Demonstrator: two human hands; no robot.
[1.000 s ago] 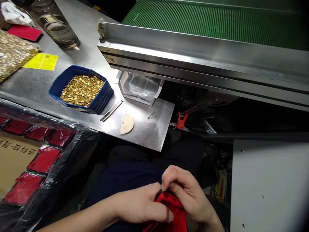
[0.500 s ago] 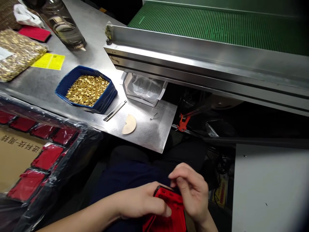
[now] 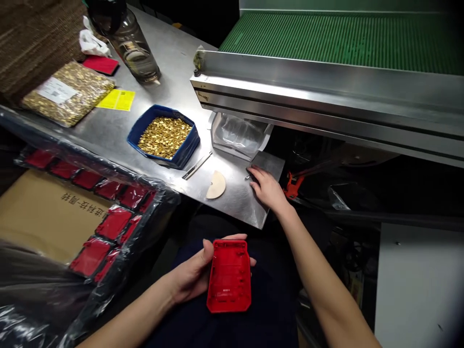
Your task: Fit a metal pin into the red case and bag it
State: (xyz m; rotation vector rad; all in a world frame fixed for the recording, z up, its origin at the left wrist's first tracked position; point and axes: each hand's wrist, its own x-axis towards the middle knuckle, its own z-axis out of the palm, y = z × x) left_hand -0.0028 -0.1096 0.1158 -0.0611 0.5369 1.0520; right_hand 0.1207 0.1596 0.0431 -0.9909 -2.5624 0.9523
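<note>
My left hand point(image 3: 195, 270) is wrapped around a red plastic housing point(image 3: 230, 278), a shallow shell with its hollow inside facing up. The thumb lies along its left edge and fingertips show past the right edge. Over the metal table's front corner, my right hand point(image 3: 266, 188) reaches out with thumb and fingers apart. A small thin metal piece point(image 3: 247, 177) lies at its fingertips, partly covered; whether they touch it is unclear. To its left are a beige disc with a cut-out sector point(image 3: 216, 185) and a slim utility knife point(image 3: 196, 166).
A blue bin point(image 3: 181, 157) holds many small brass parts. Behind it are a bag of brass parts point(image 3: 72, 104), a yellow label point(image 3: 121, 100) and a bottle point(image 3: 139, 53). A plastic-lined box point(image 3: 159, 198) holds red housings. A green conveyor point(image 3: 308, 38) runs at the back right.
My right hand has left the red housing and moved forward to the small metal piece on the table. The housing now lies more openly in my left hand. The camera view has shifted left.
</note>
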